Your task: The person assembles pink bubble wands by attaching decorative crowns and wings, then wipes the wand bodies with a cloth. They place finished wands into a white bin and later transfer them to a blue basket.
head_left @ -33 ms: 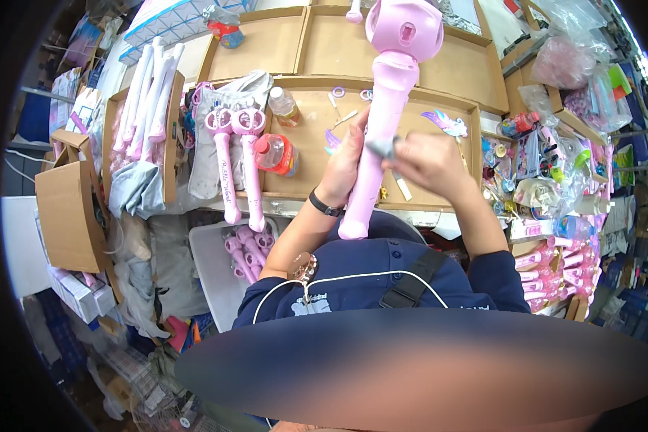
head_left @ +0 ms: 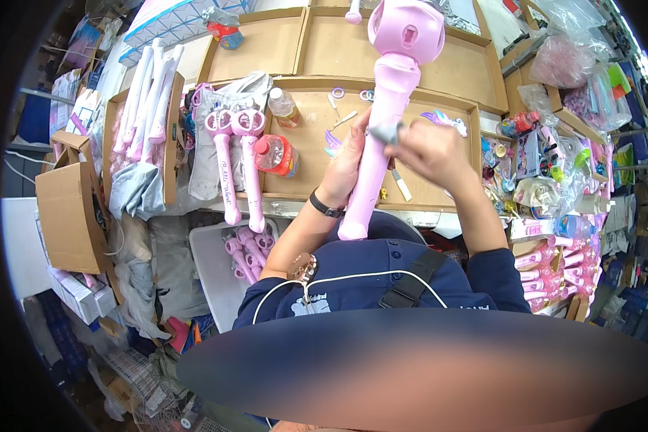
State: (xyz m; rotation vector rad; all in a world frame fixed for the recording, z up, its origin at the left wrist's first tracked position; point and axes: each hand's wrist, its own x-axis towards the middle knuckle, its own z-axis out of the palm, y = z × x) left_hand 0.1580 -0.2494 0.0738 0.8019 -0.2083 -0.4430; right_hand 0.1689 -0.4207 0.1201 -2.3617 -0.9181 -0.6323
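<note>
A large pink toy wand (head_left: 369, 178) with a round, open-windowed head stands lengthwise in front of my chest, its head away from me. My left hand (head_left: 343, 167) is wrapped around the handle from the left side. In my right hand (head_left: 435, 154) a small grey cloth (head_left: 387, 134) is pinched and pressed against the middle of the handle. The fingertips under the cloth are partly hidden. Beyond my left hand, two finished-looking pink wands (head_left: 252, 173) lie side by side on a grey cloth.
A shallow cardboard tray (head_left: 306, 189) lies under my hands, with a red-labelled bottle (head_left: 276, 155), a clear bottle (head_left: 284, 108) and winged purple pieces (head_left: 443, 122). A box of white-and-pink sticks (head_left: 140, 108) stands left. A grey bin (head_left: 210, 284) holds pink wands; more wands (head_left: 561, 270) are stacked right.
My right hand and the grey cloth have slid slightly up the handle, away from me. The wand's head has shifted a little to the right. My left hand keeps its hold.
</note>
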